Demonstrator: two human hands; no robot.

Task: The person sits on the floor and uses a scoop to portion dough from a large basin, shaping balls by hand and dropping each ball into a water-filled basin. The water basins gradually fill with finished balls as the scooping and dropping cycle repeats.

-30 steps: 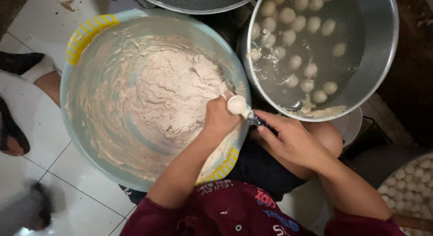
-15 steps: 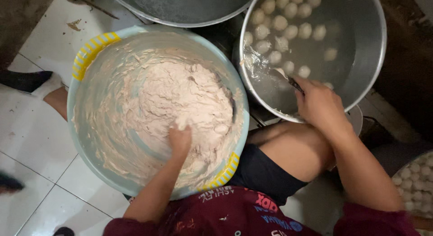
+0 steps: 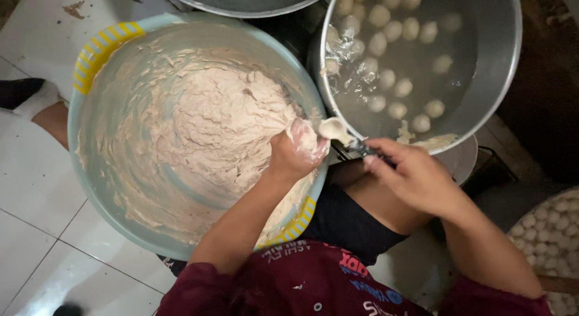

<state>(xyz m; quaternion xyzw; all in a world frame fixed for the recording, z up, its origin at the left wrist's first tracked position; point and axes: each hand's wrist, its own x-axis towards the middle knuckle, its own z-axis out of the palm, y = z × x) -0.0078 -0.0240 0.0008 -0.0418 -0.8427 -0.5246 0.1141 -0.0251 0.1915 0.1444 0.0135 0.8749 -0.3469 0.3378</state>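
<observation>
We've got two hands at work here. Our left hand (image 3: 297,152) is squeezed shut over the near right rim of the one big blue basin (image 3: 96,165), fingers smeared with pale paste (image 3: 211,126), a lump bulging out on top. Our right hand (image 3: 416,177) has its fingers closed round the dark handle of one spoon (image 3: 338,132), its bowl touching that lump. To the right, one steel pot (image 3: 500,68) of water holds about twenty pale balls (image 3: 401,86). A second steel rim (image 3: 241,2) shows at the far edge.
</observation>
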